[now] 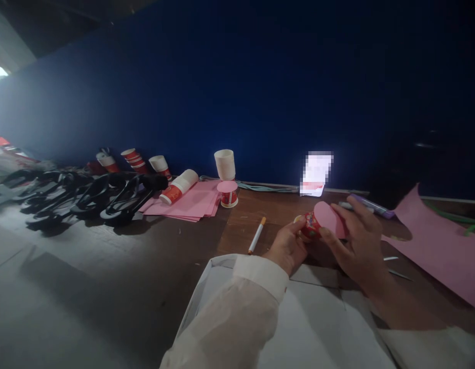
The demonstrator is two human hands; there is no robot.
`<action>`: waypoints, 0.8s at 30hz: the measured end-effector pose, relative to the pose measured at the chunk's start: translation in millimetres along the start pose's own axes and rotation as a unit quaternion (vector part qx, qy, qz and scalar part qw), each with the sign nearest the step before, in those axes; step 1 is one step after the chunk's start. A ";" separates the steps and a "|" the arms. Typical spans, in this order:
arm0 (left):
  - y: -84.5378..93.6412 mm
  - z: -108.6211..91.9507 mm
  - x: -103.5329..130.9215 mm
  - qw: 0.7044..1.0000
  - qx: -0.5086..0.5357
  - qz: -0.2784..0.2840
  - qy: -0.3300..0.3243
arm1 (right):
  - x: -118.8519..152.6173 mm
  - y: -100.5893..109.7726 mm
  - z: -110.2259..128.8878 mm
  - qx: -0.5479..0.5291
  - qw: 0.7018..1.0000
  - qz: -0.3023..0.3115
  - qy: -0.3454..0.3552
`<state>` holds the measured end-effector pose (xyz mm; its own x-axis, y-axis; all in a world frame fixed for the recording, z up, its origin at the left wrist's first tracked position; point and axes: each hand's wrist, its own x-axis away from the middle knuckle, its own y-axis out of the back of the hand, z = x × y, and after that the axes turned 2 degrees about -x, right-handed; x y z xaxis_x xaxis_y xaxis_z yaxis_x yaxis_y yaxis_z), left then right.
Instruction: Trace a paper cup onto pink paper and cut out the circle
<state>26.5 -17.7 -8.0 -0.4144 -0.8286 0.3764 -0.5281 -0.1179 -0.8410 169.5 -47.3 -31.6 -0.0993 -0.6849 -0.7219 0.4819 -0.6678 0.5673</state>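
My left hand (287, 247) grips a red patterned paper cup (310, 226), tipped on its side above the brown tabletop. A round piece of pink paper (328, 219) lies against the end of this cup. On its edges rest the thumb and fingers of my right hand (356, 237). Whether the paper is stuck to the cup I cannot tell. Left of my hands lies a white marker with an orange end (256, 236). Farther back stands a small red cup (229, 198) with a pink disc (227, 186) on top.
Pink sheets (199, 202) lie under a tipped cup stack (179, 186). Black strapped items (122, 200) crowd the left. A lit phone (316, 174) leans at the back wall. On the right are a cut pink sheet (440, 236) and a purple-ended tube (371, 206). A white box (317, 318) sits in front.
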 end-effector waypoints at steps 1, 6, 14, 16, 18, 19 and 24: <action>0.3 0.2 -0.4 1.000 0.000 -0.001 0.000 | 0.0 -0.3 -0.2 0.002 1.000 0.002 0.001; 4.1 1.2 -5.1 0.999 0.014 0.025 0.016 | 1.8 0.4 1.6 0.002 1.000 0.011 -0.004; 6.9 -8.3 -13.1 0.999 0.032 0.015 0.017 | 8.4 -3.3 -0.8 0.004 1.000 0.023 -0.004; 7.4 -9.6 -15.3 0.999 0.040 0.004 0.013 | 9.1 -6.0 -0.2 0.014 0.999 0.028 0.008; 7.5 -9.6 -16.3 0.999 0.046 -0.002 0.004 | 9.1 -8.6 1.9 0.026 0.999 0.035 0.020; 7.4 -9.3 -16.3 0.999 0.045 -0.004 0.001 | 8.9 -9.6 3.2 0.031 0.998 0.039 0.024; 6.4 -7.3 -15.2 0.999 0.041 -0.009 0.007 | 8.3 -10.5 6.6 0.029 0.999 0.040 0.024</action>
<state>24.1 -1.8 -16.2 -0.4158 -0.8187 0.3961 -0.4737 -0.1769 -0.8627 157.9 -47.9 -40.9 -0.0208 -0.7231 -0.6904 0.4361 -0.6280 0.6446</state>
